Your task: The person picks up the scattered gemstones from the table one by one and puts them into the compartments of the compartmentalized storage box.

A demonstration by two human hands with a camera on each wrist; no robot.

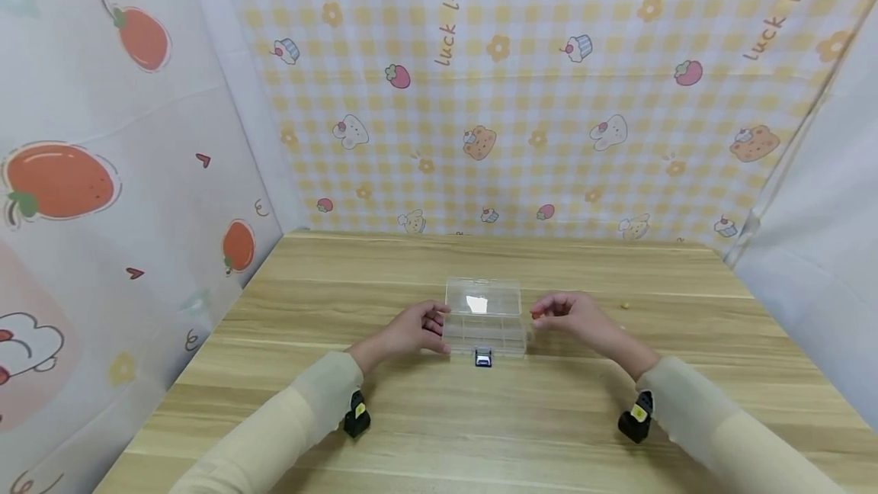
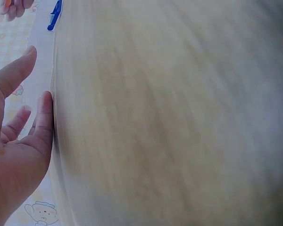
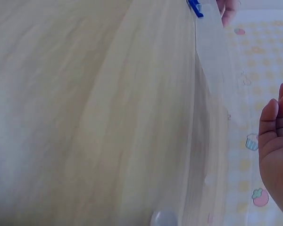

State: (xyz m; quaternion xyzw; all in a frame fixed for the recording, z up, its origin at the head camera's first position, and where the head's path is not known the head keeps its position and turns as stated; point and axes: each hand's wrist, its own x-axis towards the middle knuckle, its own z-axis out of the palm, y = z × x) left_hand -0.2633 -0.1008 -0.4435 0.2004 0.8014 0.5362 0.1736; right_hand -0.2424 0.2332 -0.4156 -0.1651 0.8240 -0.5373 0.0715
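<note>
A clear plastic compartment box point(image 1: 484, 335) sits on the wooden table with its lid point(image 1: 483, 296) raised at the back. Its blue latch point(image 1: 483, 357) hangs at the front edge. At the box's left side, my left hand point(image 1: 414, 328) touches it, thumb near the front corner and forefinger near the hinge. Just off the right side, my right hand point(image 1: 572, 317) pinches a small red piece point(image 1: 536, 315) between thumb and fingers. That piece looks orange in the left wrist view, and its kind is too small to tell. The right wrist view hides the piece.
To the right of the box lies a small yellowish bit point(image 1: 625, 305) on the table point(image 1: 384, 265). A clear rounded thing point(image 3: 164, 218) shows at the bottom of the right wrist view. Patterned cloth point(image 1: 480, 97) hangs behind the table and along its sides.
</note>
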